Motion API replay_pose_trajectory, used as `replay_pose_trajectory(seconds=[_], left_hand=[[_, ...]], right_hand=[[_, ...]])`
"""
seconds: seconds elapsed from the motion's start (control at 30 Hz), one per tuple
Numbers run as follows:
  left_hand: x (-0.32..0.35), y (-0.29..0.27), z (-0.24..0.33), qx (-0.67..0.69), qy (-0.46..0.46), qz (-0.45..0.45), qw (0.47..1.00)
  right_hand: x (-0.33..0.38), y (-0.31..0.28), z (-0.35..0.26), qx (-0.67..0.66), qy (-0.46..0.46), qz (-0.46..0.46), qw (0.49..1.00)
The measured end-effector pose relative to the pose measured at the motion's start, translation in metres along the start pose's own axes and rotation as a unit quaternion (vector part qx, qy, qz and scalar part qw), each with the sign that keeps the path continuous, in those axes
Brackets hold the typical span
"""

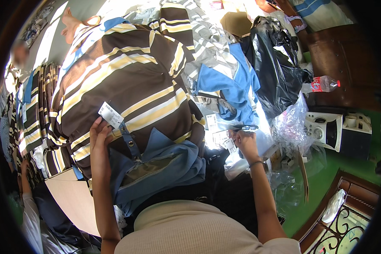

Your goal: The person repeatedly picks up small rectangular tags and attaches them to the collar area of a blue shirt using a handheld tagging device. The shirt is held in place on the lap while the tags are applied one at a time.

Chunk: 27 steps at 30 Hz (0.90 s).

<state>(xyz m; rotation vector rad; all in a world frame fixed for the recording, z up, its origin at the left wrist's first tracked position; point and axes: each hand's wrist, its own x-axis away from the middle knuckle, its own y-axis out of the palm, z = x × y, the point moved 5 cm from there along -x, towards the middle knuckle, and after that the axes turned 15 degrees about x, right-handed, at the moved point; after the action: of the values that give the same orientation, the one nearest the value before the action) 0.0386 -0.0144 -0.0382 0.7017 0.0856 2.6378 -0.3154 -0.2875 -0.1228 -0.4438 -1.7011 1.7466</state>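
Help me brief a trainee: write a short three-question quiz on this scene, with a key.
1. What small thing is at the fingertips of the left hand, over the striped shirt?
2. True or false: the right hand has a dark band at its wrist.
3. The bottle has a cap coloured: a) green b) blue c) red

Key: 1. A white tag. 2. True. 3. c

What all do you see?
Striped shirt: 1, brown, yellow, white, centre
Striped garments: several, same colours, left
Other garments: several, blue, grey, upper centre
Tags: several, white, centre
Bag: 1, black, upper right
Bottle: 1, clear, red cap, right
Wrapping: some, clear, right
Boxy device: 1, white, right
Floor: 1, green, lower right
Grille: 1, dark, lower right
Other person's sleeve: 1, pale, lower left
Left fingers: several, bare, at tag
Right fingers: several, bare, near tags
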Motion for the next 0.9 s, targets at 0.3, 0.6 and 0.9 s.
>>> replay_pose_trajectory(seconds=[0.3, 0.6, 0.9], left_hand=[[-0.001, 0.000, -0.001, 0.007, 0.005, 0.002, 1.000], [0.003, -0.003, 0.001, -0.003, 0.021, 0.016, 1.000], [0.027, 0.019, 0.016, 0.020, 0.088, -0.017, 0.996]], right_hand=[[-0.011, -0.019, 0.015, -0.116, 0.017, 0.027, 0.993], [-0.011, -0.012, 0.024, -0.185, 0.118, -0.059, 0.974], [-0.035, -0.094, -0.027, -0.248, 0.106, 0.063, 0.961]])
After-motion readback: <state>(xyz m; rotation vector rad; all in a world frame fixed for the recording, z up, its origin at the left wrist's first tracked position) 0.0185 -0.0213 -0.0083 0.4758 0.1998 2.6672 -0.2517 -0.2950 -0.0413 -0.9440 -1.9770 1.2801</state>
